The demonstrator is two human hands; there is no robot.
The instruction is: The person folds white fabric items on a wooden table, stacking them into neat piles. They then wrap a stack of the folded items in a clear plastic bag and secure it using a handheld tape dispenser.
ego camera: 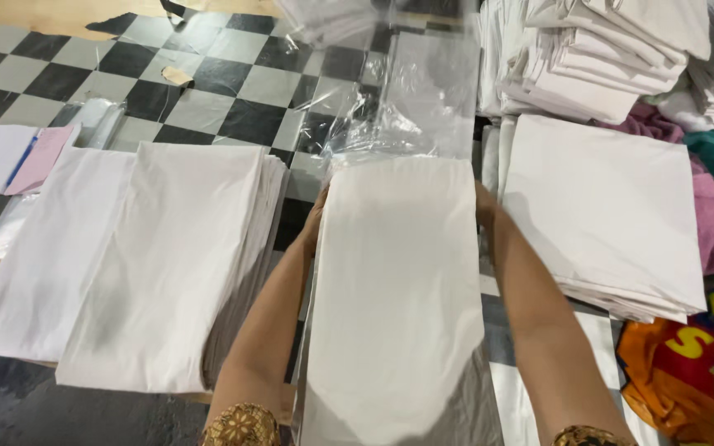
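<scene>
A folded white cloth [398, 289] lies lengthwise in front of me, its far end at the mouth of a clear plastic bag [423, 99]. My left hand [314, 221] grips the cloth's left edge near the far end. Opposite it, my right hand [486, 206] holds the right edge. Both hands are mostly hidden behind the cloth, and gold bangles show on both wrists at the bottom of the view.
A stack of folded white cloths [167, 256] sits to the left on a black-and-white checkered floor [208, 91]. More folded white cloth [605, 206] lies to the right, with piles [588, 58] behind it. Pink, teal, orange and yellow fabrics lie at the far right.
</scene>
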